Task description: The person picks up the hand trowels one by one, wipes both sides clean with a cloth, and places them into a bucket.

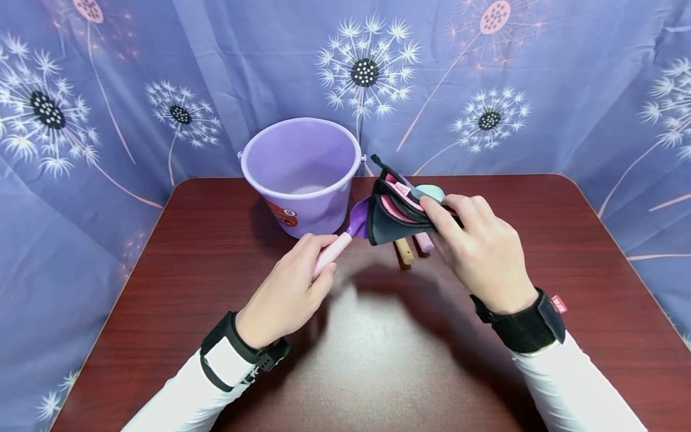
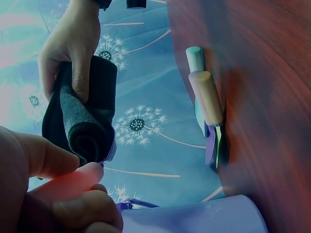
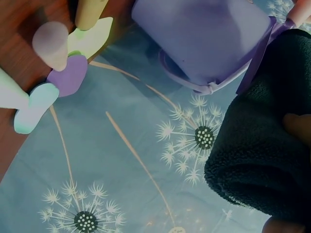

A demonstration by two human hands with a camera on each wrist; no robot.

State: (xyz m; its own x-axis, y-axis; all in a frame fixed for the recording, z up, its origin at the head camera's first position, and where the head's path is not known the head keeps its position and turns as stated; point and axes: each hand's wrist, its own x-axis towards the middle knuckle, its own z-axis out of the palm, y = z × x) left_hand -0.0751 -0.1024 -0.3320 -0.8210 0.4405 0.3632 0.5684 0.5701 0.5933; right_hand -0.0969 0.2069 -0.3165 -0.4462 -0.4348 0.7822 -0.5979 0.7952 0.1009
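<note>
My left hand grips the pink handle of a small toy shovel with a purple blade. My right hand holds a folded dark grey cloth with black edging and pink inner layers. The cloth lies against the shovel's blade and covers part of it; I cannot tell how far it wraps round. Both are held above the table, just right of the purple bucket. In the left wrist view, the cloth shows a rolled end beside the handle.
Behind the cloth, more small shovels lie on the table: one with a tan handle and yellow-green blade, a lilac-handled one with a purple blade, and a pale teal one. A dandelion-print curtain hangs behind the dark red table.
</note>
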